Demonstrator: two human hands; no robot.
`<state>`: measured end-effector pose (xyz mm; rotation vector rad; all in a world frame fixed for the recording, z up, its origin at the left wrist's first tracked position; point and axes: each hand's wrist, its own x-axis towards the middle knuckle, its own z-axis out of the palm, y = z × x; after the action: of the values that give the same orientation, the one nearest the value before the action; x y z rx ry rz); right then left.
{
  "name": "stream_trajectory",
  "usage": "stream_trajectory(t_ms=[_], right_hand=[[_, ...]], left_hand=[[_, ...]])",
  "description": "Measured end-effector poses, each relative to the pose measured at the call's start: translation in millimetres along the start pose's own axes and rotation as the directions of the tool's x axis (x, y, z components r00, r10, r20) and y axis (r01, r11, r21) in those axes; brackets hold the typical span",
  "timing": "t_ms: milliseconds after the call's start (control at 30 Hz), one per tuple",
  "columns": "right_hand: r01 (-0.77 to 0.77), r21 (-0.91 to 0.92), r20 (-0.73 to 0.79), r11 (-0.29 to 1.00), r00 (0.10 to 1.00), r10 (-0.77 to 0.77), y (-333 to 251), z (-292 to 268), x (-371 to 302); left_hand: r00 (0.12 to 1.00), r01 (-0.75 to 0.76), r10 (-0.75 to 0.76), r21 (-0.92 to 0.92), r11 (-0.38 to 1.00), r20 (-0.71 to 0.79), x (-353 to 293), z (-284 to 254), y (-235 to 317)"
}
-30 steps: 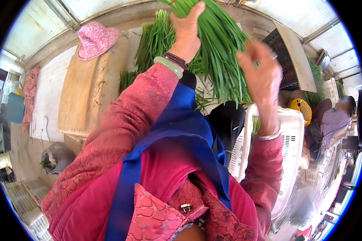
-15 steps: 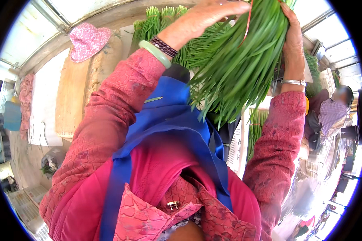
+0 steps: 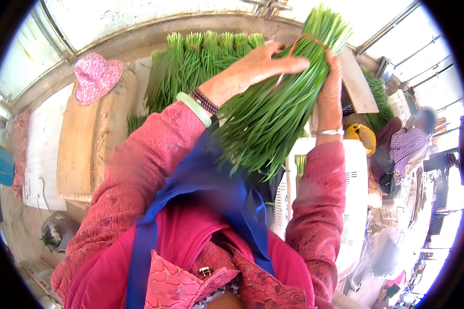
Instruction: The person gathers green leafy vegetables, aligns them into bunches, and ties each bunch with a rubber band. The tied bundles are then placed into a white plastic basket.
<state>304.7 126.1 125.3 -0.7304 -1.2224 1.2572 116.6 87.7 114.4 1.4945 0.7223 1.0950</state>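
Observation:
A thick bunch of garlic chives (image 3: 273, 113) is held up in front of me, its pale cut ends at the upper right and the leaf tips hanging to the lower left. A thin red band (image 3: 310, 37) runs across it near the cut ends, with a loose length along its left side. My left hand (image 3: 252, 69) grips the bunch from the left, thumb side lying over the leaves. Wrapped round the right side is my right hand (image 3: 331, 92), its palm and some fingers hidden behind the chives.
Several upright banded bunches (image 3: 209, 56) stand at the back. A pink hat (image 3: 97, 76) rests on a wooden board (image 3: 82, 147) at left. White plastic crates (image 3: 355, 190) stand by my right arm. Another person (image 3: 408, 144) sits at right beside a yellow container (image 3: 361, 136).
Both hands have brought the chives bunch down and left, so its cut ends and red band now show. My view has shifted, revealing more of the bunches at the back.

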Motion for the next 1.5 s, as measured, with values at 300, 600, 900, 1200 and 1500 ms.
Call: stream_trajectory(t_ms=[300, 600, 900, 1200, 1500], right_hand=[[-0.08, -0.221, 0.134, 0.972, 0.985, 0.111, 14, 2, -2], [-0.049, -0.533, 0.183, 0.845, 0.968, 0.172, 40, 11, -37], [-0.231, -0.398, 0.223, 0.888, 0.914, 0.338, 23, -24, -32], [-0.235, -0.361, 0.181, 0.902, 0.932, 0.315, 27, -27, -43], [-0.1, -0.434, 0.218, 0.895, 0.953, 0.212, 26, -17, -44]], left_hand=[[0.999, -0.017, -0.004, -0.398, 0.917, -0.053, -1, -9, -32], [0.999, -0.047, 0.043, -0.456, 0.889, -0.019, 13, -26, -57], [0.989, 0.141, -0.095, -0.497, 0.856, 0.117, 13, -34, -67], [0.967, 0.256, -0.228, -0.463, 0.848, 0.116, 14, -33, -68], [0.981, 0.072, 0.055, -0.621, 0.781, 0.184, -20, -38, -51]])
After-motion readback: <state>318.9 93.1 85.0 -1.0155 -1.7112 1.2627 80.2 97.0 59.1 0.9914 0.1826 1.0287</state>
